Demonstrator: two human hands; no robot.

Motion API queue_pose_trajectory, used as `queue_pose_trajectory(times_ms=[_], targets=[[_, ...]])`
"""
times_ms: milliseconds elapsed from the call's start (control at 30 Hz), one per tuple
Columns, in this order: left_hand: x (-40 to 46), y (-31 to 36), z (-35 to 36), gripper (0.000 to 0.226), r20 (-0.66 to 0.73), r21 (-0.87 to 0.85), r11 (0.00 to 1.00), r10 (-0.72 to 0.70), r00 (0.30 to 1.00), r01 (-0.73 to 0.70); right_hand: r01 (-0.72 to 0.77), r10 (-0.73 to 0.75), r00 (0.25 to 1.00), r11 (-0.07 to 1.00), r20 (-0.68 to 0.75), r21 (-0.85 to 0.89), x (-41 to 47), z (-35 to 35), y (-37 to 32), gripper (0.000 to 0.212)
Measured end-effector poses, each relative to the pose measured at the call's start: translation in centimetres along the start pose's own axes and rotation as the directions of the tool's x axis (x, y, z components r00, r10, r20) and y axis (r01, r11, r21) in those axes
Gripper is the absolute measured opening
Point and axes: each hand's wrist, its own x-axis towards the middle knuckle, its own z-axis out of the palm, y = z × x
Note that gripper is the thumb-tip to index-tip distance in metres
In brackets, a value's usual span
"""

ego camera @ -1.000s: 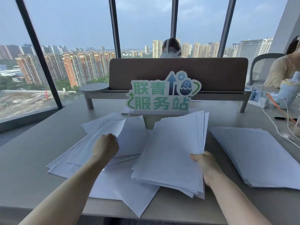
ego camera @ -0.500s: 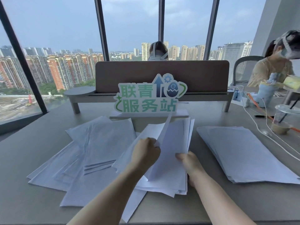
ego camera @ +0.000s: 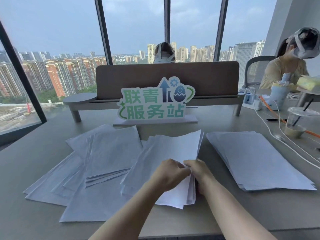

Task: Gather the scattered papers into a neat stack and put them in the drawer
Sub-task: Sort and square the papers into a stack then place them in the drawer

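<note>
A person seated at a grey desk [ego camera: 26, 170] by tall windows held a gathered bundle of papers [ego camera: 166, 153] with both hands, which met at the bundle's right edge near the middle of the desk. The left hand [ego camera: 168, 174] lay on top of the sheets with its fingers curled over the edge, while the right hand [ego camera: 199, 170] gripped the same edge from the side, thumb on top; the two hands touched each other. The bundle's sheets were uneven, their near corners fanned out over the desk's front. To its left, more scattered papers [ego camera: 97, 170] lay overlapping at different angles, some partly under the bundle. Well to the right, apart from the hands, a separate pile of sheets [ego camera: 256, 161] rested flat and fairly squared. No drawer could be seen from the head camera. Behind the papers stood a green-and-white sign [ego camera: 154, 101] with Chinese characters, in front of a brown desk divider [ego camera: 166, 78] on a low shelf. At the far right a clear plastic cup [ego camera: 297, 123] with a black straw held a little pale drink, beside white and orange cables [ego camera: 270, 129]. Two other people wearing head-mounted gear sat beyond the divider and at the right.
</note>
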Motion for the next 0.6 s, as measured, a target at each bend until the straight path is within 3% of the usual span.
queue_pose_trajectory(times_ms=[100, 167, 233, 300, 400, 467, 533, 600], targets=[[0.4, -1.4, -1.1, 0.031, -0.042, -0.103, 0.993, -0.056, 0.998, 0.051, 0.016, -0.021, 0.999, 0.995, -0.048, -0.094, 0.4, -0.3, 0.3, 0.027], [1.0, -2.7, -2.0, 0.015, -0.19, -0.009, 0.996, -0.092, 0.977, 0.092, 0.048, -0.053, 0.997, 0.995, -0.058, -0.088, 0.5, -0.4, 0.4, 0.023], [1.4, -4.1, -3.4, 0.045, -0.361, 0.073, 0.979, -0.154, 0.92, 0.192, 0.095, -0.097, 0.993, 0.995, -0.072, -0.037, 0.6, -0.4, 0.5, 0.02], [1.8, -5.2, -5.2, 0.073, -0.471, 0.008, 0.973, -0.2, 0.859, 0.231, 0.17, -0.167, 0.983, 0.985, -0.07, 0.032, 0.4, -0.4, 0.2, 0.019], [1.4, -5.1, -8.1, 0.098, -0.404, -0.394, 0.909, -0.301, 0.864, 0.133, 0.327, -0.323, 0.945, 0.938, -0.051, 0.115, -0.3, -0.4, -1.1, 0.027], [0.3, -4.1, -9.2, 0.075, -0.354, -0.621, 0.784, -0.256, 0.899, -0.021, 0.426, -0.424, 0.905, 0.893, -0.048, 0.148, -1.0, -0.4, -2.5, 0.034], [-0.3, -3.4, -9.6, 0.037, -0.407, -0.672, 0.718, -0.157, 0.9, -0.179, 0.497, -0.495, 0.867, 0.852, -0.054, 0.164, -1.5, -0.6, -3.7, 0.033], [-0.7, -3.1, -9.4, 0.026, -0.492, -0.664, 0.681, -0.084, 0.867, -0.311, 0.555, -0.556, 0.83, 0.817, -0.04, 0.158, -2.1, -0.7, -4.6, 0.032]])
